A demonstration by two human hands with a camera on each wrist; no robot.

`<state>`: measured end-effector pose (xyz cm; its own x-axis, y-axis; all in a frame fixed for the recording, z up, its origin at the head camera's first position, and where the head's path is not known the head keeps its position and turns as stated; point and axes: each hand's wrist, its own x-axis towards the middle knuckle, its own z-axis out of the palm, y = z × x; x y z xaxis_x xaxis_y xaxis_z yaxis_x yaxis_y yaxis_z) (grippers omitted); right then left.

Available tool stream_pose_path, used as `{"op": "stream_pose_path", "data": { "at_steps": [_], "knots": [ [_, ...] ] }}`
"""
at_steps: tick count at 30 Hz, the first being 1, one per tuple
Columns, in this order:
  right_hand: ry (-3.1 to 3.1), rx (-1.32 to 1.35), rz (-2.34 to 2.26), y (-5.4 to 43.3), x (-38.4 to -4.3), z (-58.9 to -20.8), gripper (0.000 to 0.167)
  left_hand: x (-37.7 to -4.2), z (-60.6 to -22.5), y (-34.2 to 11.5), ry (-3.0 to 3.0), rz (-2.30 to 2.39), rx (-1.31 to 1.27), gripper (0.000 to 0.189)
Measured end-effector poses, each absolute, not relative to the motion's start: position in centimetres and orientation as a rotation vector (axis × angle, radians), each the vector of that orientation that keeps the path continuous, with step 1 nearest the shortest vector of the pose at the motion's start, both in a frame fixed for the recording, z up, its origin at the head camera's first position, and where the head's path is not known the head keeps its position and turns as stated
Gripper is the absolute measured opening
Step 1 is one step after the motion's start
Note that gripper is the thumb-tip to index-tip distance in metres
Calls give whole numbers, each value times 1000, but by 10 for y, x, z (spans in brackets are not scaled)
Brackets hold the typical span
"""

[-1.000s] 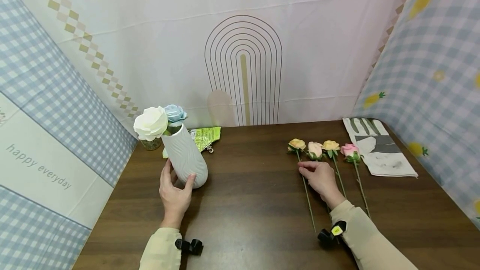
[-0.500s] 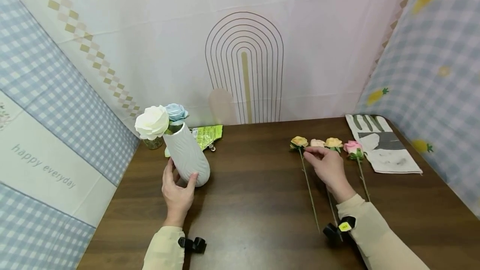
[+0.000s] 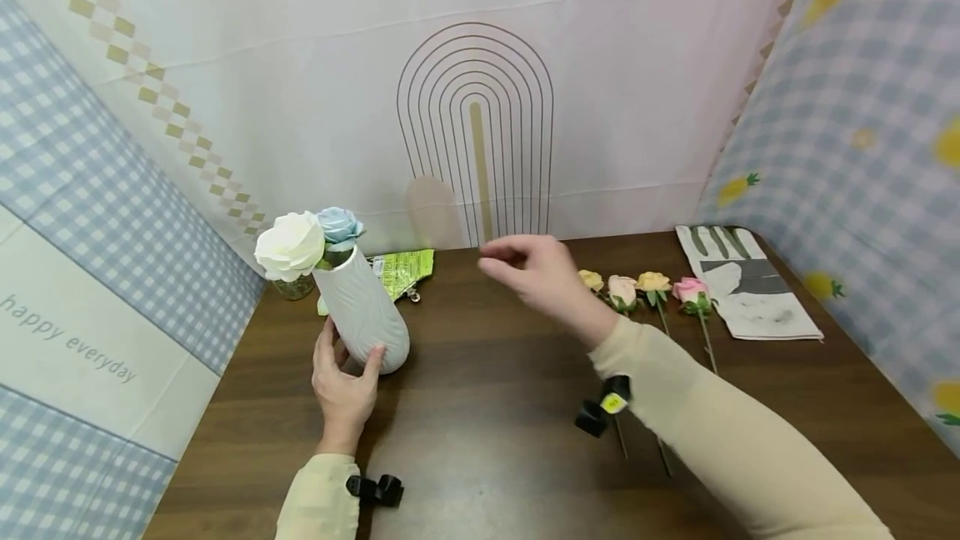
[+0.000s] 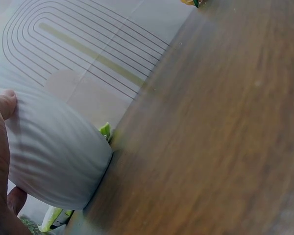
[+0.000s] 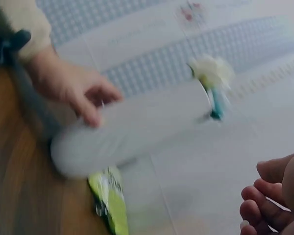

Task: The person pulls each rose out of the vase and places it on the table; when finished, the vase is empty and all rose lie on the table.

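Left hand wrapped round the lower part of the vase, thumb on one flank, fingers on the other. Right hand in the air to the right of the vase, well apart from it; fingers loosely bent, thumb near them, no visible thing in their hold.

In the vase's mouth: a white rose and a blue rose. Well right of the vase, on the counter: two yellow roses, a pale pink rose, a deeper pink rose.

My reading: flower arranging, partway along; step in hand looks like steadying the vase while the free hand goes toward it. Next move probably calls for a light fingertip touch on the blooms, left hand bracing against a tip.

Vase pale and smooth-looking, rippled ridges, rounded base, slimmer neck; perhaps ceramic. Appears to lean left; cannot tell if the base sits flat. Petals broad, layered, likely fabric. Stems thin, fairly straight. Behind the vase, a crinkled, shiny green packet. Counter dark, wood-grained.
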<state>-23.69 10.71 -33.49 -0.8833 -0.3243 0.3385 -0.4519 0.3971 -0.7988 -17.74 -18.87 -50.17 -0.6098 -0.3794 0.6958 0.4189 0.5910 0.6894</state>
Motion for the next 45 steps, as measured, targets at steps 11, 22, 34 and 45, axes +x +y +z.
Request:
{"op": "stream_pose_path", "data": {
  "at_steps": [11,22,34,45],
  "knots": [
    [-2532,883,1847,-8,-252,-307,45,-175,-499,-192,-1960,-1113,-15,85],
    [-2534,726,2093,-58,-257,-308,20,-175,-503,-189,-1996,-1121,10,84],
    [-2397,597,2201,-75,-254,-306,18,-173,-500,-188,-1990,-1097,10,83],
    [-2400,664,2052,-60,-249,-293,14,-174,-500,-190,-1976,-1092,-12,85]
  ]
}}
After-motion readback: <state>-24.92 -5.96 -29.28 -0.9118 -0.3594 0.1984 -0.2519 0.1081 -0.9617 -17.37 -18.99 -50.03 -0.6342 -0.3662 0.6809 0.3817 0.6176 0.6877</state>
